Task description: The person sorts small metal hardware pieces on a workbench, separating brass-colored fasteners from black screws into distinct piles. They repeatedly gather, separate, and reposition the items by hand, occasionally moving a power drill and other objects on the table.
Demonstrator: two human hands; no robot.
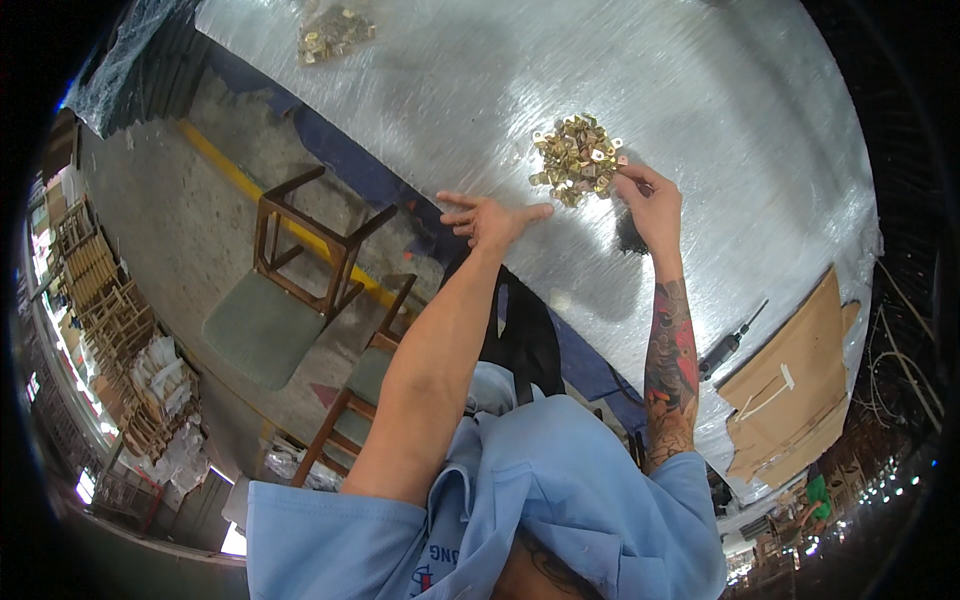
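Observation:
A heap of small brass-coloured metal brackets (pixel 575 158) lies on the table, which is covered in shiny clear film (pixel 740 120). At the heap's right edge, my right hand (pixel 655 205) has thumb and fingers pinched together on one of these small pieces; the fingers mostly hide it. My left hand (pixel 490 220) is held over the near table edge, left of and nearer than the heap. Its fingers are spread, with nothing in them. Beside my right wrist, a dark bristly object (pixel 630 236) is partly hidden by the hand.
A clear bag of similar metal pieces (pixel 336 36) lies at the far left of the table. On the right are a dark power screwdriver (pixel 722 352) and a flat cardboard sheet (pixel 795 375). Wooden chairs with grey-green seats (pixel 265 330) stand on the floor to the left.

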